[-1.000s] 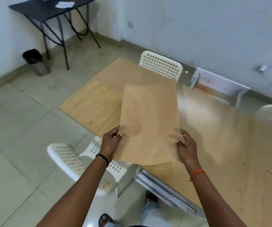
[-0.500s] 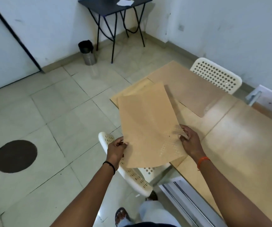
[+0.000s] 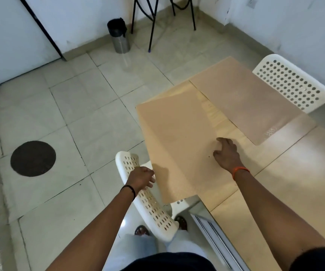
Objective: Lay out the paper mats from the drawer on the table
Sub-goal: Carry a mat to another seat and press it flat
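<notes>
While a white perforated chair stands just beside the near left edge of the table, its backrest lies directly under the left hand, and the overhanging corner of the near paper mat reaches out above this chair. A second white perforated chair stands at the far side of the table, close to the wall. On the tiled floor there are a round dark patch, a small steel bin with a black liner, and the black legs of a side table near the far wall. The near paper mat lies at the left corner of the table, with its long axis running from the near edge away toward the far left; its left side and near corner hang over the table's edge. It is plain brown, flat, with a few small dark specks. A second paper mat of a slightly greyer brown lies flat at the far corner, apart from the first by a narrow strip of bare wood. The left hand is loosely curled at the mat's left edge; I cannot tell if it pinches the paper. The right hand rests with bent fingers on the mat and grips nothing.
</notes>
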